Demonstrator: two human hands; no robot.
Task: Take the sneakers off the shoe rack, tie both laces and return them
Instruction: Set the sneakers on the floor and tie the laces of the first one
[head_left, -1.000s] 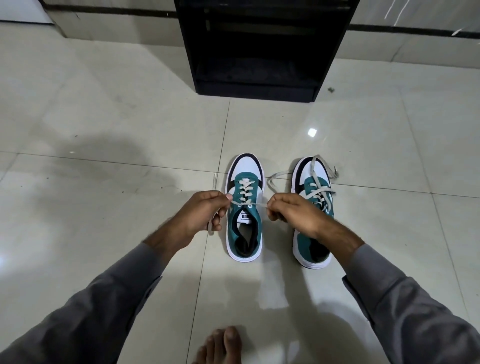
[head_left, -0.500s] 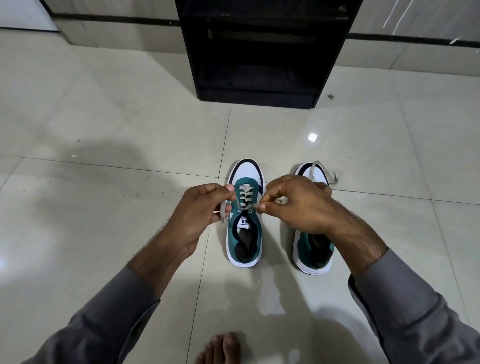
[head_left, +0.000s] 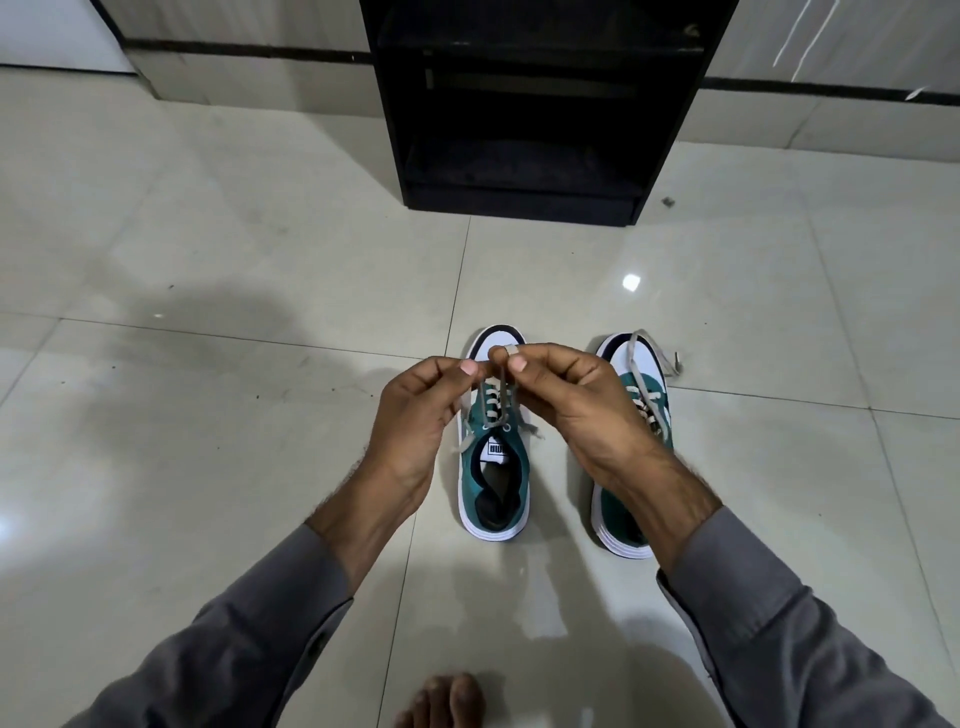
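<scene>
Two teal and white sneakers stand side by side on the tiled floor, toes pointing away from me. Above the left sneaker (head_left: 494, 467) my left hand (head_left: 415, 415) and my right hand (head_left: 576, 405) meet, each pinching a strand of its grey lace (head_left: 500, 384), which is lifted over the toe. One lace end hangs loose by the tongue. The right sneaker (head_left: 631, 374) is partly hidden under my right wrist; its lace (head_left: 636, 343) lies untied across the toe and onto the floor.
A black open shoe rack (head_left: 524, 119) stands against the wall straight ahead, its shelves showing no shoes. My bare toes (head_left: 447, 701) show at the bottom edge. Pale glossy floor tiles (head_left: 208, 415) spread left and right.
My hands were apart, pulling the lace sideways; they have come together and risen over the left sneaker's toe, lifting the lace strands up.
</scene>
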